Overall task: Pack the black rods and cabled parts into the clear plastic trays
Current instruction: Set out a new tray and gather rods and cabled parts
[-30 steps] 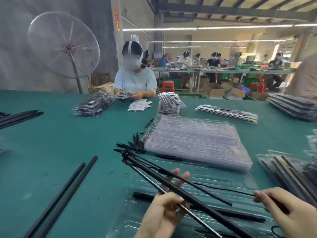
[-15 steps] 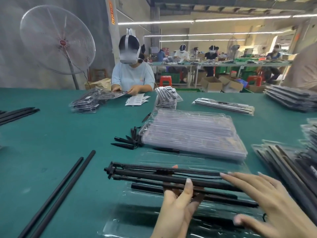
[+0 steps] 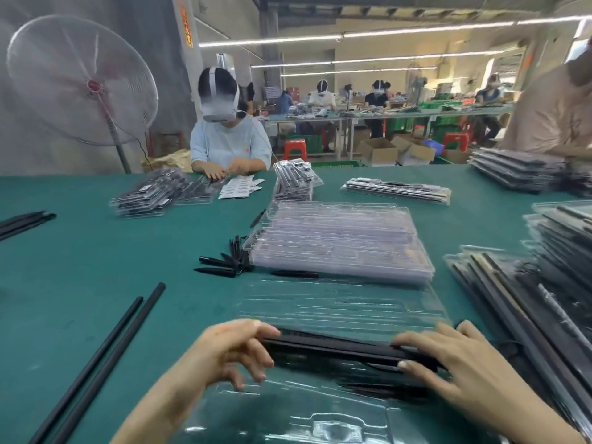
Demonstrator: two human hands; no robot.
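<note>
A green-covered table (image 3: 80, 267) is seen carrying an open clear tray (image 3: 339, 309), a stack of empty trays (image 3: 339, 241), two loose black rods (image 3: 105, 357), small black caps (image 3: 224, 262) and filled tray piles (image 3: 544, 283) on the right

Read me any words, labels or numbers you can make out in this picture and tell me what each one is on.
No text here can be read.
Orange vertical sign on the grey pillar: characters too blurred to read.
White printed label sheets on the green table, in front of the seated person: print too small to read.
Clear plastic tray nearest the camera: an embossed panel, with no letters legible.
</note>
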